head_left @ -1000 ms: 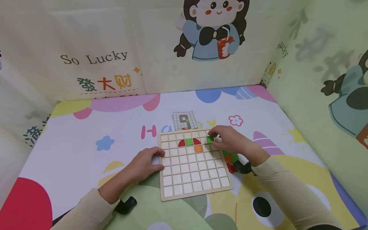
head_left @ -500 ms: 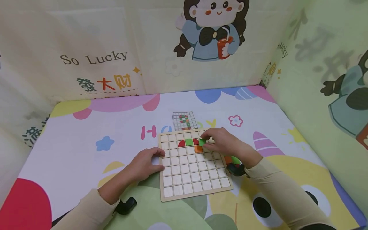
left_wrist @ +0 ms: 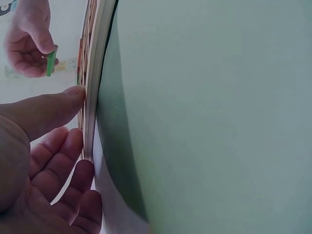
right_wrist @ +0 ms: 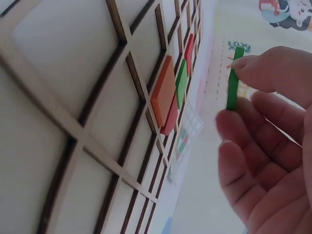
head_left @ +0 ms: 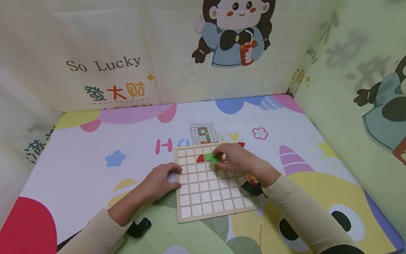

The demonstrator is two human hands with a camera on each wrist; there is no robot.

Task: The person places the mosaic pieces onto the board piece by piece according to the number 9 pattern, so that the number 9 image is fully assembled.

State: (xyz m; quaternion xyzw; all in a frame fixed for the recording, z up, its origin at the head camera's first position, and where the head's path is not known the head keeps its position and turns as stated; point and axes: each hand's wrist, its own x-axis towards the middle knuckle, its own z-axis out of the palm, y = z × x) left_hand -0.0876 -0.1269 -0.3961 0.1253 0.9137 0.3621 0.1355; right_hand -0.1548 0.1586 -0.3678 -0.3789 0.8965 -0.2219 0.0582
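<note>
A wooden grid board [head_left: 219, 194] lies on the table, with my left hand [head_left: 160, 181] at its left edge, thumb and fingertips touching the frame. My right hand [head_left: 238, 158] pinches a green square tile [head_left: 215, 160] between thumb and fingers, over the upper part of the board. In the right wrist view this green tile is seen edge-on, apart from the grid. Set in the grid are a red rounded tile [head_left: 200, 158], a green tile [head_left: 207, 157], an orange tile [right_wrist: 164, 92] and another red tile [right_wrist: 169, 117]; the right hand partly hides these in the head view.
A card [head_left: 204, 133] with a gridded coloured pattern lies just beyond the board's far edge. Loose red and orange tiles [head_left: 252, 179] lie by the board's right side, partly behind the right wrist. A red piece [head_left: 241, 144] shows past the far right corner. Printed curtains [head_left: 168, 53] stand behind.
My right hand has moved left across the upper board with the green tile, from the right columns towards the middle, now covering the second red tile. The left hand stays in place.
</note>
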